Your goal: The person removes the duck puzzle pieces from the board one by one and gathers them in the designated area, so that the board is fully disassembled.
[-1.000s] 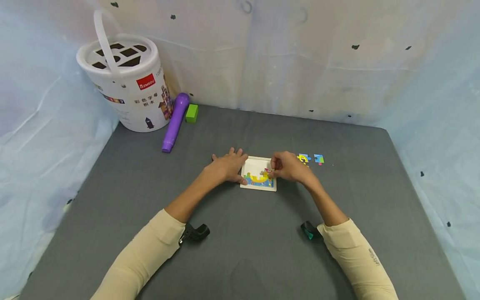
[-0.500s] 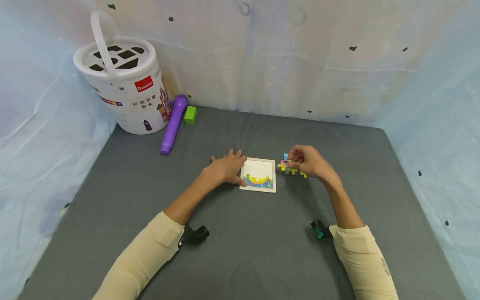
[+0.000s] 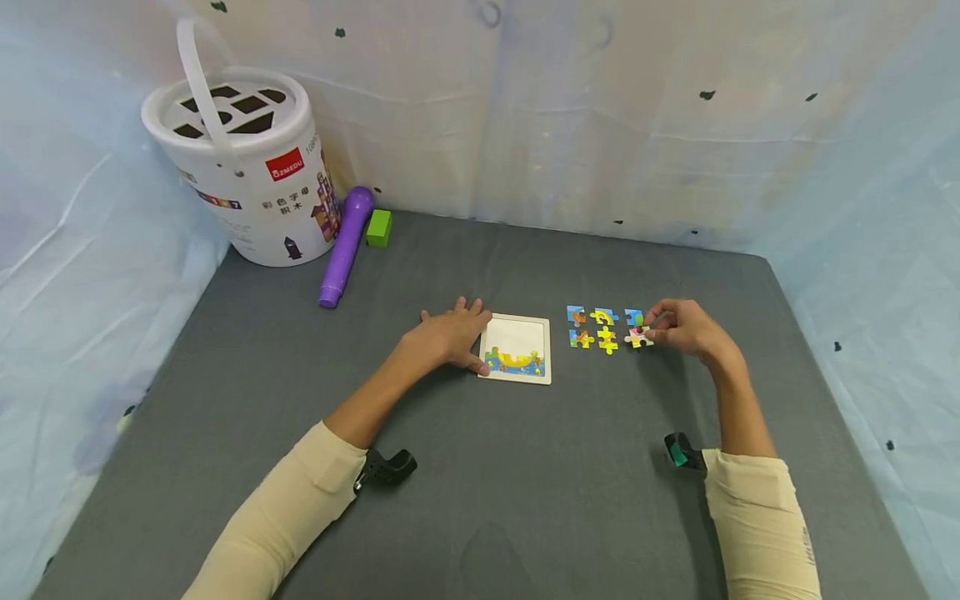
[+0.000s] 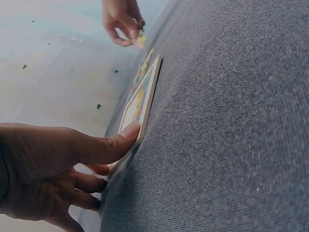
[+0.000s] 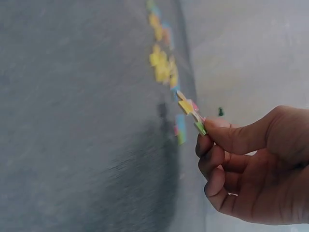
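A square wooden puzzle tray [image 3: 523, 382] lies flat on the grey table, its bottom part filled with blue and yellow picture pieces. My left hand [image 3: 446, 337] rests along its left side with fingers spread; in the left wrist view the thumb [image 4: 118, 145] lies on the tray's rim. To the right, my right hand [image 3: 688, 330] pinches a pink, yellow and green jigsaw piece [image 5: 187, 107] between thumb and forefinger. That piece is close over the table, beside two short rows of loose jigsaw pieces [image 3: 604, 317]. A blue and green piece [image 3: 633, 317] lies just behind it.
At the back left stands a white lidded bucket [image 3: 251, 204] with a raised handle. A purple toy microphone [image 3: 347, 247] leans against the table beside it, near a green block [image 3: 378, 228]. A pale cloth [image 3: 555, 150] hangs behind the table [image 3: 525, 492].
My right hand has moved right, from the tray across the loose pieces to their far end, carrying the jigsaw piece out of the tray. My left hand has stayed at the tray.
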The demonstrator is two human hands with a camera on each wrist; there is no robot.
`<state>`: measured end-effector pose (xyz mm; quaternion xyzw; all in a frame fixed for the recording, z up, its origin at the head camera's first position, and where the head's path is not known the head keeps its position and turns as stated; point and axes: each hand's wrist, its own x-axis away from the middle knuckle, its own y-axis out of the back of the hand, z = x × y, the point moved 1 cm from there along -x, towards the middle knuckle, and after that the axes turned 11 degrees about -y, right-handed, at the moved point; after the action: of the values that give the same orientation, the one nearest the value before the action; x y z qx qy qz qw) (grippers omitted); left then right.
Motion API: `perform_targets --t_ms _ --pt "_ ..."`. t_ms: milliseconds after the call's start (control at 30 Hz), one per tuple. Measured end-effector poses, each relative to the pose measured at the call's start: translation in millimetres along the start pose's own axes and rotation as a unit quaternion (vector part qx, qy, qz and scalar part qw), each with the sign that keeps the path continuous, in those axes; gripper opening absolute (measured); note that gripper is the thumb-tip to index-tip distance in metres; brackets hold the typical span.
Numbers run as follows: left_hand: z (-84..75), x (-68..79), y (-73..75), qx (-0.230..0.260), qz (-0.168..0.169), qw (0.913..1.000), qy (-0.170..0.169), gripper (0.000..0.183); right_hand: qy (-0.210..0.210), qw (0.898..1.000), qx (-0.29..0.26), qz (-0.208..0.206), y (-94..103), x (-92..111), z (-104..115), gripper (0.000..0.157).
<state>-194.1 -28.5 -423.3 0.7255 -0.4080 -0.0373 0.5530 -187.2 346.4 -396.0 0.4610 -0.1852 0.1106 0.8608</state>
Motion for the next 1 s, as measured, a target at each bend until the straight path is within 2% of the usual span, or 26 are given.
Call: perform_targets --t_ms 200,400,500,733,1000 --pt "0.5 0.1 -1.7 0.001 0.001 1.0 0.001 0.102 -0.022 1.0 -0.012 0.01 -8.7 -9.6 -12.9 0.026" --pt "0.7 1.2 -1.8 0.007 0.003 1.0 0.003 0.101 -0.034 0.999 0.022 -0.016 -12.1 -14.3 -11.9 0.033" --pt "1.0 1.3 -1.6 0.008 0.002 1.0 0.0 0.102 -0.039 0.997 0.051 -0.031 -13.2 -13.7 -8.0 0.031" --pt "0.6 -0.6 -1.4 0.004 -0.006 1.0 -0.004 0.102 -0.057 0.992 0.105 -0.033 -7.8 -6.8 2.9 0.031" --pt "3.4 -1.1 -1.8 0.002 -0.001 1.0 -0.005 0.104 -0.048 0.993 0.109 -0.029 -0.8 4.4 23.2 0.027"
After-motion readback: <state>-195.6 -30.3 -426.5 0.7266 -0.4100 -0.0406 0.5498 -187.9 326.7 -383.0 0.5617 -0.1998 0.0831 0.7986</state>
